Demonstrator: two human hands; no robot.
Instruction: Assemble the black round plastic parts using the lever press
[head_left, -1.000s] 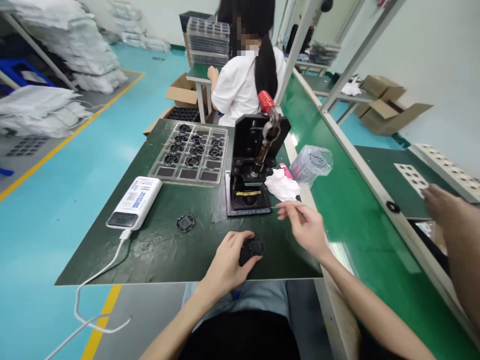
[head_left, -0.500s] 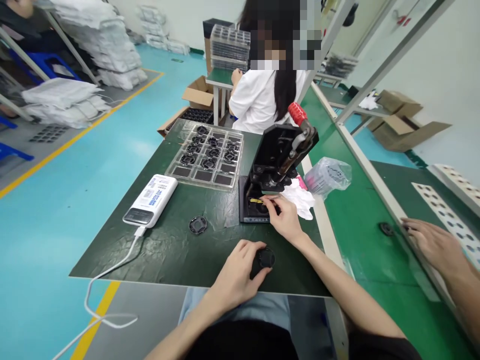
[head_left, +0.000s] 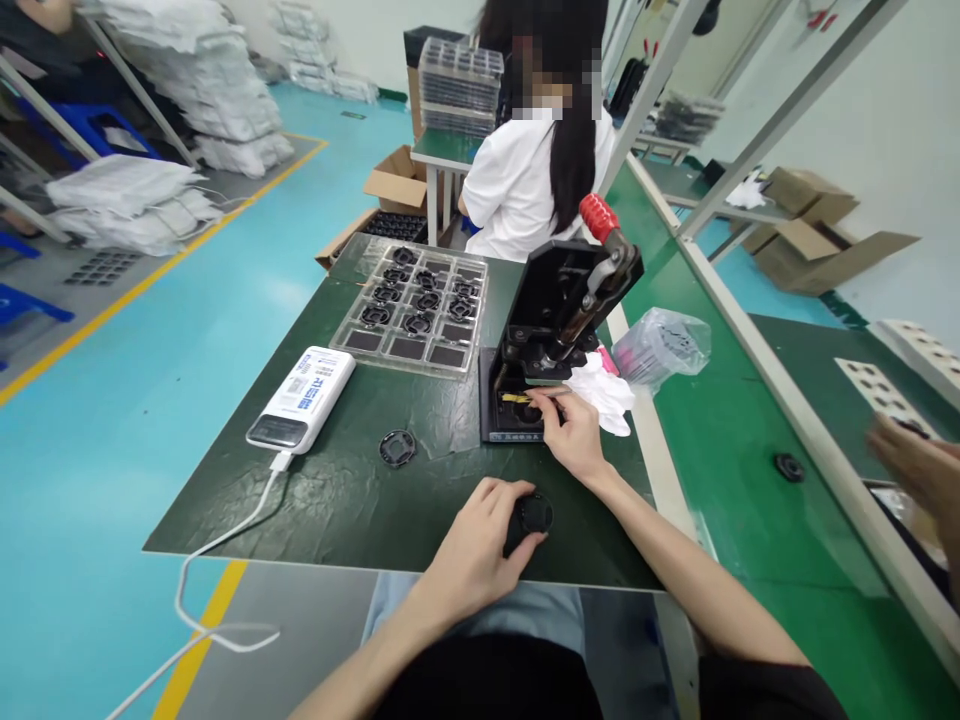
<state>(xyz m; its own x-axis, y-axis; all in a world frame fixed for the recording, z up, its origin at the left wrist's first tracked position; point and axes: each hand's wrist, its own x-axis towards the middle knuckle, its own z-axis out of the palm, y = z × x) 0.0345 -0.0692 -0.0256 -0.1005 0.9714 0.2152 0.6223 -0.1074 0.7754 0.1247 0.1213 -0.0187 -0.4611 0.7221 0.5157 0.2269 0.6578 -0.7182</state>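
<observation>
My left hand [head_left: 480,545] rests on the dark green mat [head_left: 337,490] near its front edge, fingers wrapped around a round black part [head_left: 531,517]. My right hand [head_left: 574,430] pinches a thin stick [head_left: 551,393] whose tip reaches into the base of a black hand press [head_left: 551,330] with a red-capped lever [head_left: 598,216]. A small yellow strip [head_left: 514,398] lies in the press base by the tip. Another round black part [head_left: 397,447] lies loose on the mat, left of the press.
A clear tray [head_left: 416,312] with several black parts sits behind. A white power bank [head_left: 302,399] with a cable lies left. White tissue [head_left: 604,390] and a plastic bag [head_left: 660,343] are right of the press. A co-worker's hand [head_left: 911,465] is far right; another person sits ahead.
My right hand moved from the open mat to the press base with the stick. The co-worker's hand at the right shifted back. My left hand stayed on the round part.
</observation>
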